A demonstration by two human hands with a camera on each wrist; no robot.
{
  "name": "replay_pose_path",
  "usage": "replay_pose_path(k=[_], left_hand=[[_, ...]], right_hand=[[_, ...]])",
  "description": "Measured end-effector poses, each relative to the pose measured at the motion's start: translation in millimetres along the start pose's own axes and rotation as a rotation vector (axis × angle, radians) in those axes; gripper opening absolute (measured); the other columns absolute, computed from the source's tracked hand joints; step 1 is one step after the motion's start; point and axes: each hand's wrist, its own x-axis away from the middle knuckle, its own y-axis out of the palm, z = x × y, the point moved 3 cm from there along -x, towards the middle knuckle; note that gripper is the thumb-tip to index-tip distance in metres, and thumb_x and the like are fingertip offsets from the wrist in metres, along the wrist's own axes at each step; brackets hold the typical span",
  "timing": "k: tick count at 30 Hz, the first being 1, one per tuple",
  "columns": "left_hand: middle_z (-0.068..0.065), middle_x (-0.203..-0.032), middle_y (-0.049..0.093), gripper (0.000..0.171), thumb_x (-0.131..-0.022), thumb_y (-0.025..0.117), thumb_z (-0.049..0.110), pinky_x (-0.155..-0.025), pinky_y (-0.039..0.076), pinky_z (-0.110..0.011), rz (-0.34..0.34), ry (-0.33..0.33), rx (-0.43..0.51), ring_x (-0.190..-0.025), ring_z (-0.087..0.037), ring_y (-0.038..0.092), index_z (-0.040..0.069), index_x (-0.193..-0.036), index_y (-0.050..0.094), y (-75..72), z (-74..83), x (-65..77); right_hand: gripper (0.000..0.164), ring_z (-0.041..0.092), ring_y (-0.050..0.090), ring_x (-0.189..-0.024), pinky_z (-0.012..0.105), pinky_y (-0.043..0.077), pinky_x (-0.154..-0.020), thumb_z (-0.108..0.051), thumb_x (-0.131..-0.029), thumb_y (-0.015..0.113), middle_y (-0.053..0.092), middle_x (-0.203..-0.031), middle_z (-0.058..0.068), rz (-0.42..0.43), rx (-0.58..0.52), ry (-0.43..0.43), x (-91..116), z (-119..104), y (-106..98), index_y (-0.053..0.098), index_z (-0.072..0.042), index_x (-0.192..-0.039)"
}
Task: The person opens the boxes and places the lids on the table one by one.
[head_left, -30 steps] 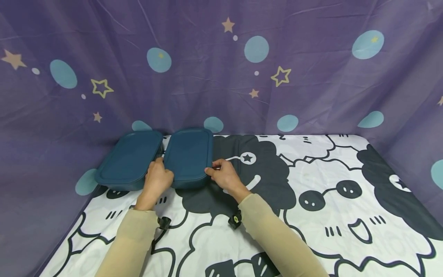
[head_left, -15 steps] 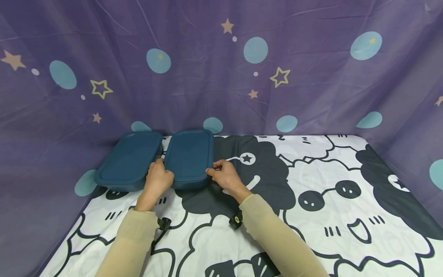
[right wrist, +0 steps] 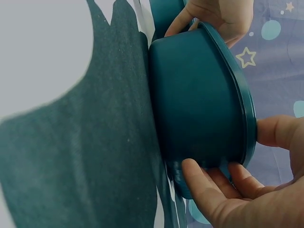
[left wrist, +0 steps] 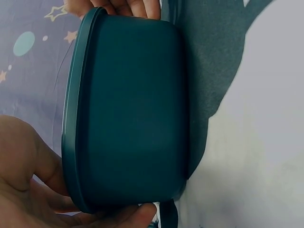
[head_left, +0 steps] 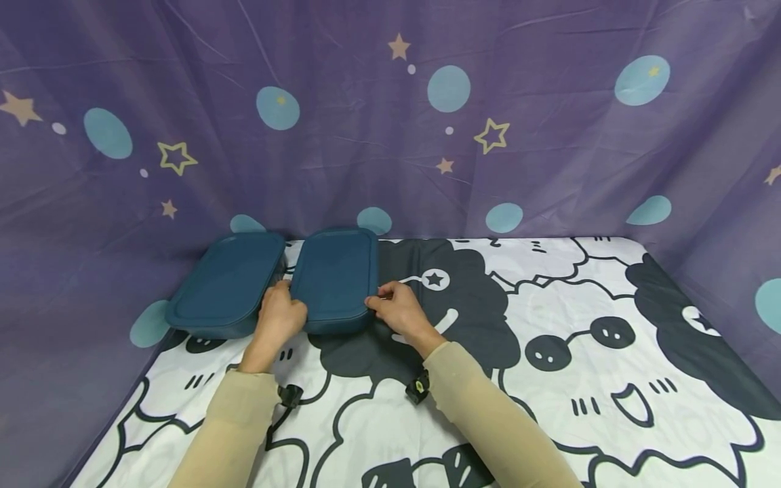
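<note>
A dark blue lidded food container (head_left: 337, 274) with rounded corners sits flat near the far edge of the cloth. My left hand (head_left: 281, 313) grips its left side; in the left wrist view the thumb lies by the lid rim and the fingers reach along the wall. On the opposite side, my right hand (head_left: 396, 308) holds the near right corner, the thumb on the lid's edge and the fingers against the wall, as the right wrist view shows. The lid (right wrist: 228, 71) is on. A second matching container (head_left: 228, 281) stands to the left, close to my left hand.
A black-and-white cartoon cloth (head_left: 567, 420) covers the table. Behind it and along both sides hangs a purple curtain (head_left: 366, 122) with stars and blue spots. The two containers have a narrow gap between them, partly filled by my left hand.
The held container has shifted very slightly to the right with both hands on it, and the gap to the left container is a little wider. The grips look the same.
</note>
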Motion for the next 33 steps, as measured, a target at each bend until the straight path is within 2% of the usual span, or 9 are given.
replay_pose_path(k=[6,17,23,33], left_hand=[[-0.037,-0.136,0.035,0.058,-0.086,0.032,0.003,-0.105,0.026,-0.057,0.016,0.008,-0.002,-0.128,-0.048,0.032,-0.013,-0.141,0.03,0.7,-0.4,0.2],[-0.037,-0.135,0.035,0.058,-0.085,0.032,0.003,-0.104,0.027,-0.057,0.004,0.013,0.01,-0.127,-0.048,0.033,-0.013,-0.141,0.03,0.9,0.1,0.2],[-0.038,-0.137,0.036,0.058,-0.085,0.034,0.005,-0.103,0.03,-0.058,-0.004,0.016,0.046,-0.128,-0.05,0.033,-0.015,-0.14,0.03,-2.3,-2.6,-3.2],[-0.035,-0.123,0.05,0.051,-0.087,0.034,0.011,-0.09,0.042,-0.056,-0.07,-0.037,0.04,-0.112,-0.048,0.049,-0.013,-0.131,0.045,-5.2,-9.0,-5.1]], right_hand=[[0.032,0.019,0.061,-0.076,0.03,0.052,-0.07,-0.019,-0.086,0.068,0.058,-0.097,0.012,0.003,0.004,-0.01,-0.1,1.1,-0.4,0.056,0.002,-0.108],[0.029,0.016,0.059,-0.072,0.029,0.051,-0.067,-0.019,-0.085,0.069,0.058,-0.094,0.01,0.014,-0.004,-0.011,0.2,0.9,-2.6,0.056,0.0,-0.103],[0.034,0.022,0.062,-0.08,0.034,0.053,-0.073,-0.018,-0.086,0.069,0.059,-0.098,0.012,0.008,-0.05,-0.012,-0.4,-0.3,-1.9,0.055,0.002,-0.11],[0.039,0.021,0.06,-0.09,0.033,0.053,-0.078,-0.018,-0.091,0.065,0.059,-0.106,0.015,-0.011,-0.075,-0.032,-0.4,2.0,-0.7,0.054,0.005,-0.12]])
